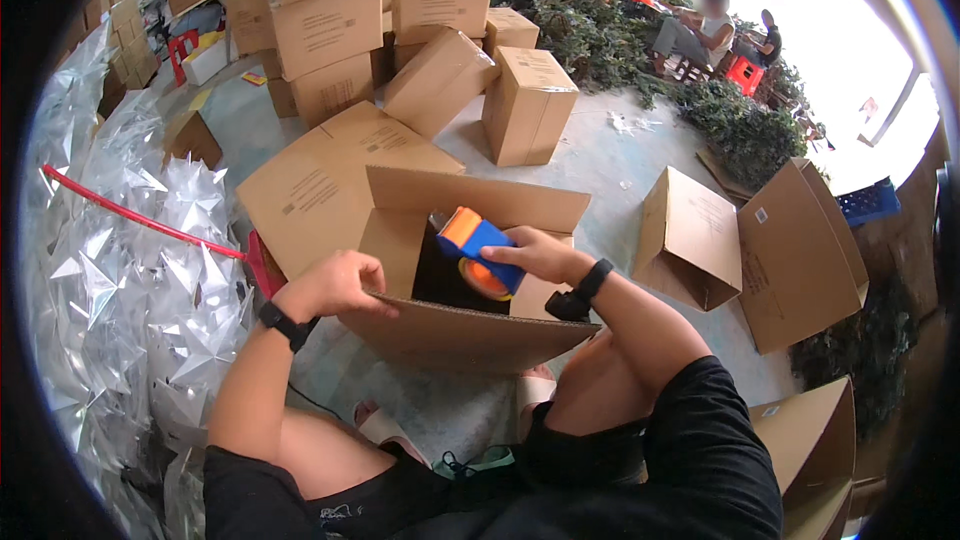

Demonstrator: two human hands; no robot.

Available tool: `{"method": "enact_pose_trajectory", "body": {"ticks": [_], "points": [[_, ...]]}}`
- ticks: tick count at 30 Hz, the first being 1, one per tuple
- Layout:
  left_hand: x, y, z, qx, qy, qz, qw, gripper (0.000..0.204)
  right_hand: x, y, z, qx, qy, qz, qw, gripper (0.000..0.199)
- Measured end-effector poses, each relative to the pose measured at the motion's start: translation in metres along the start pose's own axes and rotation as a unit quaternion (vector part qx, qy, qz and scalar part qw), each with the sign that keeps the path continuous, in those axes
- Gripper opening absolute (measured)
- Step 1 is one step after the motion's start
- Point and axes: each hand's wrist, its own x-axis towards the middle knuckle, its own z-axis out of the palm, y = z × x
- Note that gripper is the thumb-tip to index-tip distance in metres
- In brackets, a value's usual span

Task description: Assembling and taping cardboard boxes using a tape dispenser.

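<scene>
Between my legs stands a cardboard box (470, 338) with its top flaps raised and a dark inside. My right hand (540, 254) is closed around a blue and orange tape dispenser (480, 240), which it holds over the box opening. A roll with an orange core shows on the dispenser's lower side. My left hand (338, 288) pinches the left end of the box's near flap, thumb and fingers on its upper edge. Dark bands circle both wrists.
Silver star ornaments in clear plastic (190, 290) crowd the left, crossed by a red stick (140, 215). A large cardboard piece (335, 170) and stacked cartons (330, 35) lie beyond. Open boxes (695, 230) stand at right. Two people (700, 35) sit far back beside green branches (560, 10).
</scene>
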Motion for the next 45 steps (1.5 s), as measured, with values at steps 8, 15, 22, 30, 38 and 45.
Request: {"method": "enact_pose_trajectory", "body": {"ticks": [8,15,22,30,38,45], "points": [[0.03,-0.035,0.029,0.158,0.271,0.059,0.948,0.073,-0.011,-0.003,-0.038,-0.019,0.145,-0.13,0.981,0.044],[0.03,-0.033,0.075,0.053,0.288,-0.195,0.936,0.106,-0.037,-0.003,-0.061,-0.092,0.382,-0.245,0.886,0.047],[0.039,-0.037,0.068,0.042,0.303,-0.167,0.937,0.097,-0.013,0.008,-0.107,-0.186,0.55,-0.192,0.791,0.041],[0.046,-0.052,0.05,0.069,0.273,-0.128,0.951,0.097,-0.005,0.022,-0.1,-0.187,0.293,-0.075,0.935,0.043],[0.043,-0.061,0.03,0.093,0.177,-0.128,0.972,0.094,-0.061,-0.028,-0.046,-0.367,0.12,-0.114,0.915,0.066],[0.054,-0.06,0.042,0.117,0.221,-0.201,0.947,0.074,-0.07,-0.031,0.003,-0.404,0.155,-0.102,0.896,0.07]]}}
